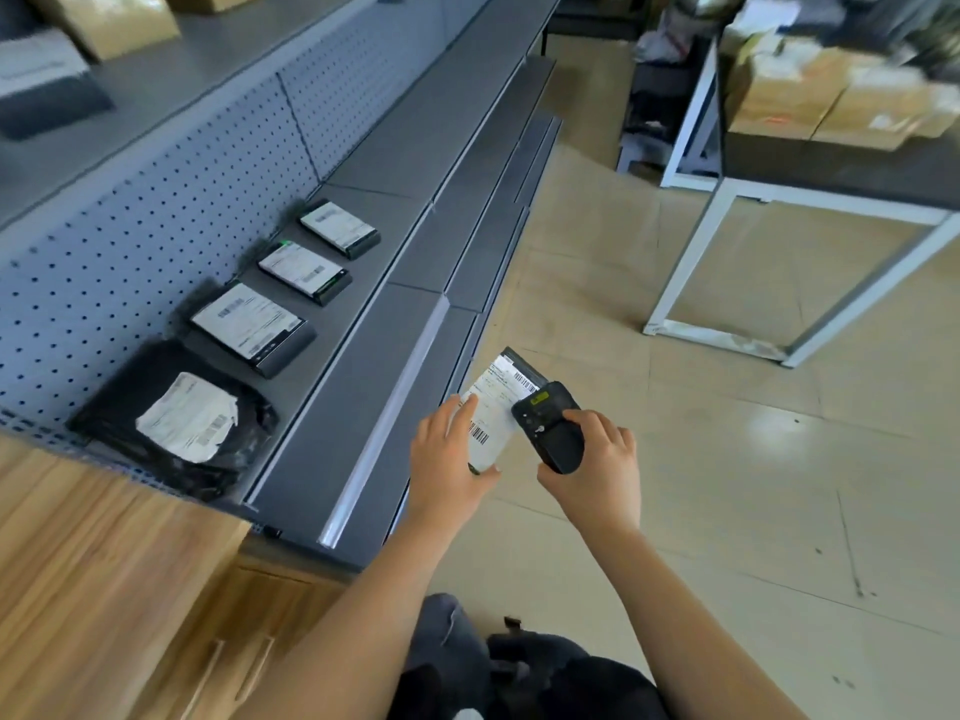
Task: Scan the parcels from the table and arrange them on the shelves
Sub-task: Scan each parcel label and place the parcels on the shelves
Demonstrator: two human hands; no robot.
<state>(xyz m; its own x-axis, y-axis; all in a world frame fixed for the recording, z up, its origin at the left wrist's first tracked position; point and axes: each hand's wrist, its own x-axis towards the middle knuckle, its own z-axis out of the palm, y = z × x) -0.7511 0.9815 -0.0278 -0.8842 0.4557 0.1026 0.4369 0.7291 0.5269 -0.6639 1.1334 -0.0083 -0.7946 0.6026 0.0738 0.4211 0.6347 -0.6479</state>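
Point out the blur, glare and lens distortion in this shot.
Head view: the brown cardboard boxes on the white-framed table are smeared by blur; a glare patch sits on the beige floor tiles; the wide lens bows the grey metal shelf edges; the held white-labelled black parcel and black handheld scanner are sharpest, barcodes visible, text unreadable.

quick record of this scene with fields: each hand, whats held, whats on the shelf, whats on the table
left hand: holds a small parcel, label up
right hand: grips a black scanner over the parcel's label
shelf: four labelled parcels in a row, one black bag, three black boxes
table: cardboard boxes, blurred
stage: held parcel not yet shelved
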